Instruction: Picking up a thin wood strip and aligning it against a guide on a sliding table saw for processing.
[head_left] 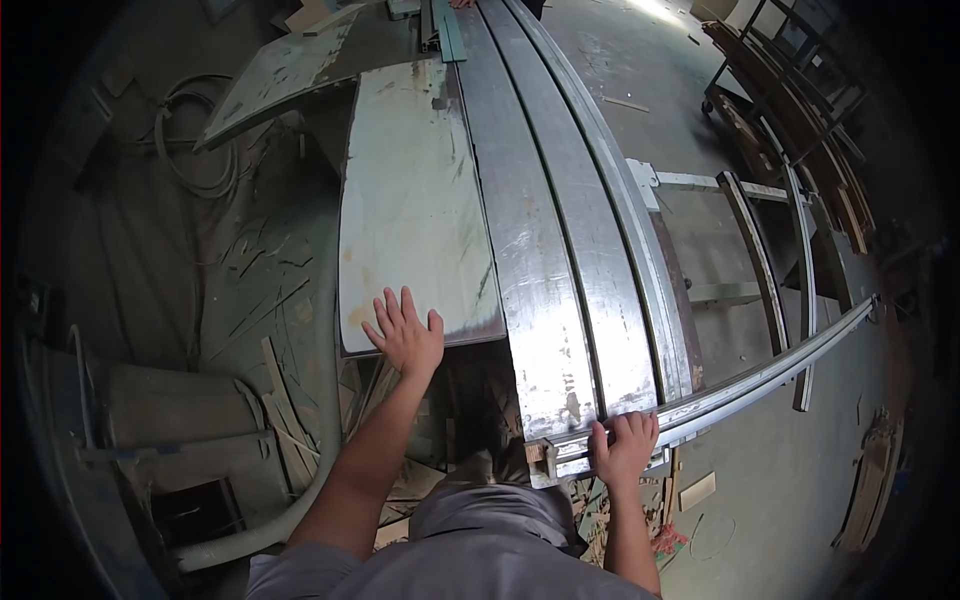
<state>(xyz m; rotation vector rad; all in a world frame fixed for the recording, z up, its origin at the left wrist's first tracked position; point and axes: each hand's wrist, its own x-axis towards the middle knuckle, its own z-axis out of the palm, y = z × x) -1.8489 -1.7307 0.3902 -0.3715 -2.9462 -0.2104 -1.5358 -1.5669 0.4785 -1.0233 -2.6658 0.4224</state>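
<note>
My left hand [408,338] lies flat with fingers spread on the near end of a pale, scuffed table panel [410,200]. To the right of that panel runs a long, grooved metal sliding table [540,250], shiny and stained at its near end. Across this near end lies a long metal fence rail [765,372], which reaches out to the right. My right hand [627,447] is closed over the rail near its left end, fingers on top; the palm's underside is hidden. Beside that hand, a wooden block [534,455] sits in the rail's end.
A metal outrigger frame [755,260] stands right of the table. Further back is a rack [790,120] loaded with boards. Wood scraps [285,430] litter the floor at left, near a thick hose [325,400]. Part of another person's hand [462,4] shows at the far end.
</note>
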